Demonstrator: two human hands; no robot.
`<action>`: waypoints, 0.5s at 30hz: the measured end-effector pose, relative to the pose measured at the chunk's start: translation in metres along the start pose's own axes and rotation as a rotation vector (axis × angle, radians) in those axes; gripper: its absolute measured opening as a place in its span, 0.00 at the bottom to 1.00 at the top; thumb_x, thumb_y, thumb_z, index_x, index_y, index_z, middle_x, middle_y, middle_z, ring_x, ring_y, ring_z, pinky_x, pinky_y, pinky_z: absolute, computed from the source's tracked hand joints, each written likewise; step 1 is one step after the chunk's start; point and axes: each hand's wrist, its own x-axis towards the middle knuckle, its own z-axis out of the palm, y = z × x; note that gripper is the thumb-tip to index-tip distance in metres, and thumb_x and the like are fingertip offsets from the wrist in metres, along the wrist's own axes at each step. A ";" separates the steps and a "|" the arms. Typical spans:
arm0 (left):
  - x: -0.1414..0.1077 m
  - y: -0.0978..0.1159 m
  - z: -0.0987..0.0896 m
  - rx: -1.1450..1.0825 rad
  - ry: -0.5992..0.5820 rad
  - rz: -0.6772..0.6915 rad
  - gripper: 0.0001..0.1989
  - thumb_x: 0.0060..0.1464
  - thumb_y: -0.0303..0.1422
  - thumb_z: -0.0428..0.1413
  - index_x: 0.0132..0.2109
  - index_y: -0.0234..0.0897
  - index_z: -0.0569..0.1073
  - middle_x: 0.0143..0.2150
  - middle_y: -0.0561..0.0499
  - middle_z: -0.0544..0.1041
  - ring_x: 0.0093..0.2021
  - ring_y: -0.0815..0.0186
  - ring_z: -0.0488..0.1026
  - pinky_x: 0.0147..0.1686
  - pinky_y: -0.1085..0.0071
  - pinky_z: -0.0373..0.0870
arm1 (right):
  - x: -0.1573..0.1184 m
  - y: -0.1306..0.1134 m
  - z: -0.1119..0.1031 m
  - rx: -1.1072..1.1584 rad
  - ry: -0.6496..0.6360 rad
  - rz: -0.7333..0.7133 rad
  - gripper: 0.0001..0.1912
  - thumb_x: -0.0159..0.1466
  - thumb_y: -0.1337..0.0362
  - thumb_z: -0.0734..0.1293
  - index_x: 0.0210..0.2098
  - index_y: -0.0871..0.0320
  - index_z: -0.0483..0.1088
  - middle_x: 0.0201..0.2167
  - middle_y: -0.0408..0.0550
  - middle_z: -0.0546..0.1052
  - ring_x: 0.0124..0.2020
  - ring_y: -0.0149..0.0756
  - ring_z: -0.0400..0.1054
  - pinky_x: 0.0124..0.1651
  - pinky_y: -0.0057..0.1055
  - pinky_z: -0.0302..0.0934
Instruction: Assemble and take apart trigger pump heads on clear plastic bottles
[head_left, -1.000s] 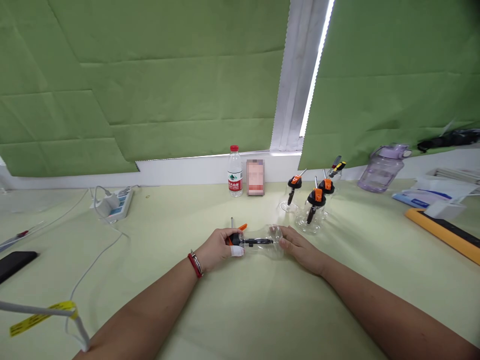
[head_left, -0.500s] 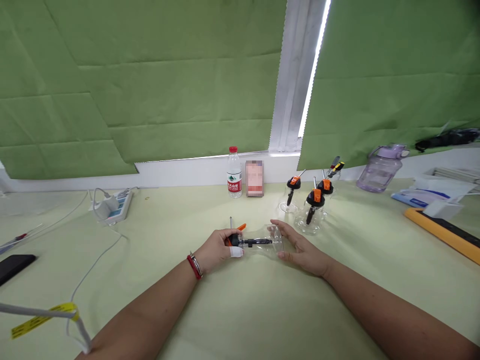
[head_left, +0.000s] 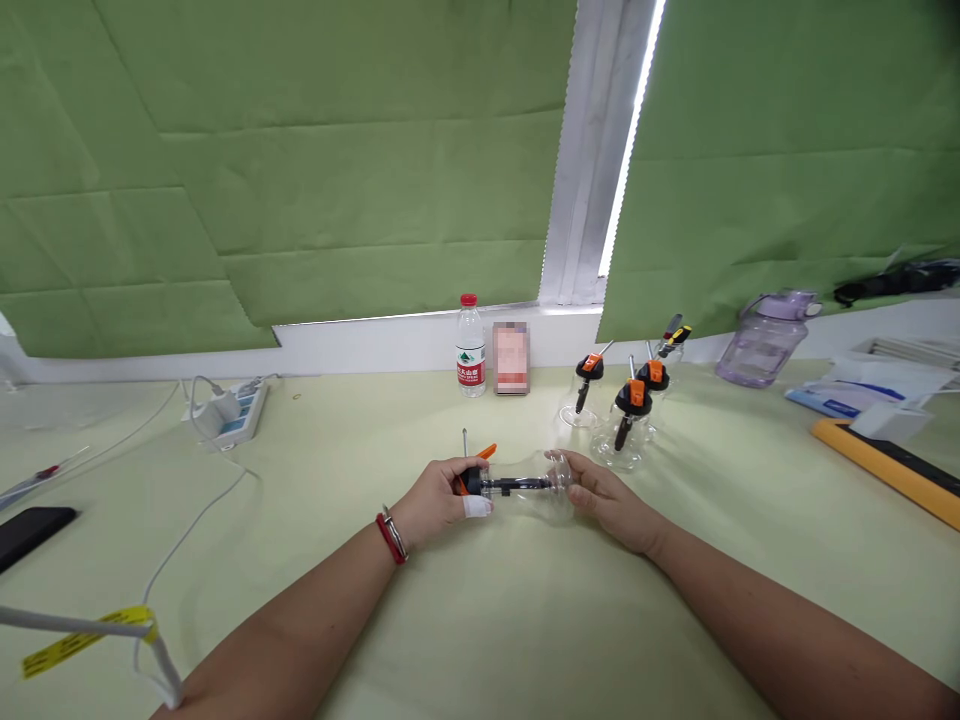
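Observation:
A clear vessel (head_left: 534, 485) with a black inner tube lies on its side above the table in front of me. My left hand (head_left: 444, 492), a white wrap on one finger, is closed round its black and orange cap (head_left: 471, 481). At the other end, my right hand (head_left: 609, 500) holds the vessel's wide clear base between thumb and fingers. A thin metal rod and an orange lever stick up from the cap. Behind my right hand stand similar vessels with black and orange tops (head_left: 634, 397).
A water bottle (head_left: 471, 350) and a blurred pink box (head_left: 511, 358) stand by the wall. At the left are a power strip (head_left: 244, 412), cables and a black phone (head_left: 34, 530). A purple jug (head_left: 766, 340) and an orange-edged object (head_left: 885, 470) are at the right.
My right hand's thumb and fingers have closed in on the base. My left hand keeps its hold on the cap.

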 end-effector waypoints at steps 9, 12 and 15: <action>0.000 0.001 -0.002 0.011 0.032 0.012 0.25 0.37 0.32 0.67 0.46 0.35 0.73 0.37 0.49 0.74 0.34 0.67 0.67 0.38 0.70 0.66 | -0.001 -0.006 0.002 -0.038 -0.010 -0.008 0.39 0.59 0.44 0.62 0.63 0.54 0.49 0.52 0.55 0.68 0.57 0.49 0.58 0.60 0.48 0.47; 0.001 0.000 -0.003 0.011 0.060 0.022 0.25 0.37 0.33 0.67 0.46 0.35 0.73 0.38 0.48 0.74 0.35 0.66 0.68 0.37 0.70 0.66 | -0.003 -0.007 0.000 -0.062 -0.047 -0.034 0.43 0.60 0.49 0.65 0.66 0.48 0.38 0.56 0.54 0.65 0.59 0.45 0.56 0.61 0.48 0.45; 0.002 -0.001 -0.004 0.017 0.058 0.024 0.26 0.37 0.33 0.67 0.47 0.36 0.73 0.39 0.48 0.74 0.35 0.66 0.68 0.37 0.70 0.66 | -0.004 -0.008 0.000 -0.091 -0.054 -0.016 0.42 0.59 0.53 0.67 0.65 0.47 0.40 0.56 0.53 0.65 0.60 0.44 0.54 0.61 0.47 0.45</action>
